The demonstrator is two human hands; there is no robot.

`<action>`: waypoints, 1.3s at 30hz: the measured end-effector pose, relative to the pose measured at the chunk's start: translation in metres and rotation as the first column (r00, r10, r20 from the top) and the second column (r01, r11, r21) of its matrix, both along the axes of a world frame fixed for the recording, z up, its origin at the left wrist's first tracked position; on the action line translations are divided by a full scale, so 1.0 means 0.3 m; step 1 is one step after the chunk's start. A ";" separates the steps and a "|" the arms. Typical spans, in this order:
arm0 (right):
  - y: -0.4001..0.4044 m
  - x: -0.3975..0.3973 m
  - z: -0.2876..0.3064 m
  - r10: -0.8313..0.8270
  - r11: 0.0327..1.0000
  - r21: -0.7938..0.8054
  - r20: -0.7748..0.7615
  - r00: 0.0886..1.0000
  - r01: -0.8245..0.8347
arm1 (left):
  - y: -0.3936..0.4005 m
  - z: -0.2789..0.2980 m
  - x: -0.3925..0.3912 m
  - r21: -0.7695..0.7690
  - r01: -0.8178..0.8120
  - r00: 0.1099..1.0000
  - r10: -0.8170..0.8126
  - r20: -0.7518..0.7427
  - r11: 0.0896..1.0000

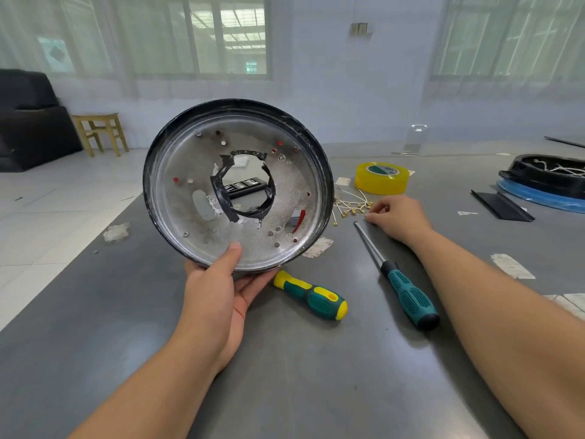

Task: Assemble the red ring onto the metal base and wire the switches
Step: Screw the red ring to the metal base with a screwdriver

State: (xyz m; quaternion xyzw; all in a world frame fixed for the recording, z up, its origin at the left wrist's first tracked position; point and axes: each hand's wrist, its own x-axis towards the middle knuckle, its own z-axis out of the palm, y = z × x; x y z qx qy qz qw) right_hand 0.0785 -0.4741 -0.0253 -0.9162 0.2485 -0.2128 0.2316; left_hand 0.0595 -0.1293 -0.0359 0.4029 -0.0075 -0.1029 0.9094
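Note:
My left hand (218, 296) holds the round metal base (190, 172) upright above the table, thumb on its inner face and fingers behind its lower rim. The base has a black rim, a central hole edged with black tape, and red showing through several small holes. My right hand (395, 218) rests on the table to the right, fingertips curled and pinching something tiny beside a bundle of white wires with brass terminals (351, 207). What it pinches is too small to tell.
A long screwdriver (399, 280) lies just below my right hand. A yellow-green handle (311, 296) lies near my left hand. A yellow tape roll (381, 179) stands behind the wires. A black housing on a blue ring (547, 182) sits far right.

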 end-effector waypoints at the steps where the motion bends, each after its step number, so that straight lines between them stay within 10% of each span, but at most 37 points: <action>1: 0.006 -0.004 0.002 0.001 1.000 0.002 0.000 1.000 -0.001 | 0.000 -0.001 0.000 -0.001 0.000 1.000 0.000 -0.002 1.000; 13: 0.275 -0.192 0.162 0.101 0.964 0.204 0.306 0.947 -0.169 | 0.053 0.006 -0.019 0.024 -0.015 0.999 0.014 0.037 1.000; 23: 0.723 -0.323 0.125 0.443 0.856 0.061 0.423 0.790 -0.513 | 0.221 0.026 -0.043 0.185 -0.115 0.990 0.097 0.102 0.976; 39: 0.767 -0.320 0.014 0.420 0.907 -0.191 0.406 0.811 -0.374 | 0.248 0.007 -0.020 0.182 -0.094 0.988 0.069 0.139 0.979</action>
